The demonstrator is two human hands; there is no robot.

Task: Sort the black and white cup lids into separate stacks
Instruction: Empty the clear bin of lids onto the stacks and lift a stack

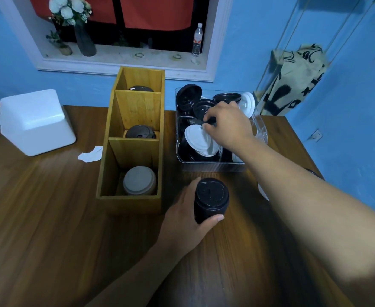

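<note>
A clear plastic bin (213,166) at the table's back right holds several loose black lids (188,97) and white lids (201,140). My right hand (228,124) reaches into it, fingertips pinched on a black lid (210,120) just above a white one. My left hand (188,214) grips a stack of black lids (210,199) standing on the table in front of the bin. The wooden organizer (129,202) on the left has three compartments: black lids in the far (140,88) and middle (140,131) ones, white lids (139,180) in the near one.
A white foam box (34,121) sits at the table's left, with a torn paper scrap (91,154) beside the organizer. White lids (263,191) peek out under my right forearm. A vase and bottle (197,39) stand on the windowsill behind.
</note>
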